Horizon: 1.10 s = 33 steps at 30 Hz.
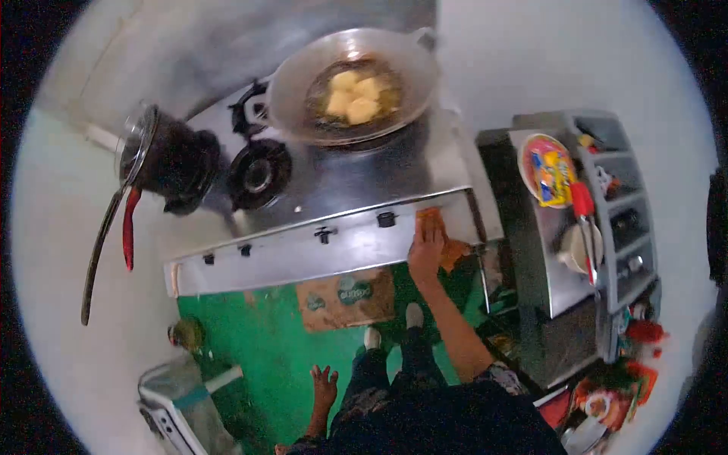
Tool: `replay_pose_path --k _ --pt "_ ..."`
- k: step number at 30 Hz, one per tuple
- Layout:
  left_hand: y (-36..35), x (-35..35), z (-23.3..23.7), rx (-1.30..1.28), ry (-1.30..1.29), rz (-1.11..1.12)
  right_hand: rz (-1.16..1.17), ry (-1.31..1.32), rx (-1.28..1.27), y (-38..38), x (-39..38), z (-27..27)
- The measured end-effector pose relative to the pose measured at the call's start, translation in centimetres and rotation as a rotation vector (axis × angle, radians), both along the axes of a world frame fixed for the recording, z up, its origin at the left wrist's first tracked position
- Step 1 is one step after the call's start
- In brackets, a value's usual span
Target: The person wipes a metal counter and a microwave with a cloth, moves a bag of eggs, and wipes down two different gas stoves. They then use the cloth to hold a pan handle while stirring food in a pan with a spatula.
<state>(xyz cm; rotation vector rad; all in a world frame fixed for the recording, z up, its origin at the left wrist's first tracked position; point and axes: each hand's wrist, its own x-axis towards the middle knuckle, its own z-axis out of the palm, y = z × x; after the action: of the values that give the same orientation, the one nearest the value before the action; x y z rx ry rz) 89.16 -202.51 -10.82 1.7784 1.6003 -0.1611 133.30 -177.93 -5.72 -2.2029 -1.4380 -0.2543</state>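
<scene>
My right hand [426, 246] rests flat on an orange cloth [442, 241] at the front right corner of the steel stove [318, 189]. My left hand [324, 384] hangs free at my side over the green floor, fingers spread, holding nothing. On the right burner a wok [292, 95] holds yellow pieces [353, 97] frying in oil. The middle burner [259, 174] is bare. A dark pot [178, 163] with a tilted glass lid [135, 145] stands on the left burner. Stove knobs [386, 219] line the front panel near my right hand.
A steel rack [565, 227] to the right holds a plate with colourful packets [547, 171], a red-handled utensil [584, 208] and small items. A cardboard sheet [345, 297] lies on the green floor by my feet. A white container [178, 409] stands at lower left.
</scene>
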Motion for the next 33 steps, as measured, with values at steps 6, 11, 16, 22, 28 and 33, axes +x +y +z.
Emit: replay_pose_path --k 6,11,16,22,28,33 --pt "-5.2 -1.5 -0.3 -0.062 -0.005 0.286 0.456 0.200 0.000 2.2 -11.9 1.0" --pt "0.9 4.0 5.8 -0.009 -0.073 0.553 0.825 0.444 0.016 5.3 -20.5 0.7" --pt "4.0 3.0 6.9 0.114 -0.145 0.592 1.021 0.435 -0.153 4.3 -15.2 4.0" --pt "4.0 -7.1 -4.1 0.220 -0.073 -0.043 0.565 0.644 0.062 -0.2 -8.9 15.0" --pt "10.9 -10.7 2.7 -0.032 -0.396 0.578 0.374 0.529 0.316 7.5 -10.5 20.8" --pt "15.8 -11.6 9.4 -0.085 -0.555 0.614 0.188 1.730 0.367 3.1 -17.1 18.8"
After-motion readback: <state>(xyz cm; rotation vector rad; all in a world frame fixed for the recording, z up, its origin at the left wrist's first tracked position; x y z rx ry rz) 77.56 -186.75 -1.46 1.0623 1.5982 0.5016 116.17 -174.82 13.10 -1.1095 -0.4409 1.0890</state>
